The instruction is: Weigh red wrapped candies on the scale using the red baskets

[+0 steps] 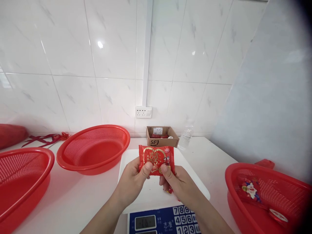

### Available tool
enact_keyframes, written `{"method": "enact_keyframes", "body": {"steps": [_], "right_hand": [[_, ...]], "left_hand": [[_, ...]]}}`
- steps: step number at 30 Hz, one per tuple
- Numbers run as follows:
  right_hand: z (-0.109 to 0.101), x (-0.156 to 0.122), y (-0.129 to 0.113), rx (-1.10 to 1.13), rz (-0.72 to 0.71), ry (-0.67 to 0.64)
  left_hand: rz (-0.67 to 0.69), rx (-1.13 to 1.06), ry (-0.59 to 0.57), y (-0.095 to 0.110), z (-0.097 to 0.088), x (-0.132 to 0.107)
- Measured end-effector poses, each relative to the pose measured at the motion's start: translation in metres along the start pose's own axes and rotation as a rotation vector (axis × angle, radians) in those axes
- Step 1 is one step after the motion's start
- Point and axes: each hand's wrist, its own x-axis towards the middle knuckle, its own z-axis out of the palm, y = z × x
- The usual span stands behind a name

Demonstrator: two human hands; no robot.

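A red packet [156,159] printed with a gold heart is held upright above the white pan of an electronic scale [151,195]. My left hand [133,182] pinches the packet's lower left edge between thumb and fingers. My right hand [177,183] pinches its lower right edge, and small red wrapped pieces show under that hand's curled fingers. The scale's blue keypad and small display [145,222] lie at the bottom of the view.
Two red mesh baskets [94,149] [20,178] stand to the left. A third red basket [265,195] on the right holds a few red packets. Behind the scale are an open cardboard box [162,136], a water bottle [185,136], red ribbon [45,139] and the tiled wall.
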Motion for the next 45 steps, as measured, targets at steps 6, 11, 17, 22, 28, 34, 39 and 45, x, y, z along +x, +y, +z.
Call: {"method": "enact_keyframes", "body": {"steps": [6,11,17,22,28,34,39,45], "right_hand": [[0.001,-0.001,-0.001,-0.020,-0.013,-0.070],[0.001,0.002,0.001,0.077,-0.071,-0.030],[0.003,0.002,-0.001,0.110,-0.068,0.023],[0.001,0.000,-0.001,0.101,-0.074,0.048],[0.003,-0.001,-0.007,0.085,-0.076,0.031],[0.004,-0.002,0.008,0.080,0.130,0.203],[0.006,0.004,0.021,0.179,0.189,0.219],[0.008,-0.003,0.012,0.096,0.103,0.242]], "left_hand": [[-0.086,-0.204,0.054,0.001,0.000,0.000],[-0.099,-0.243,0.038,0.001,0.003,0.000],[-0.092,-0.278,-0.016,0.003,0.006,-0.001],[-0.110,-0.309,-0.036,0.002,0.005,-0.001],[-0.130,-0.368,-0.085,0.003,0.003,-0.001],[-0.038,-0.363,-0.016,0.004,0.008,-0.004],[-0.032,-0.407,-0.004,-0.003,0.009,0.000],[-0.135,-0.589,0.013,0.004,0.010,-0.001]]}}
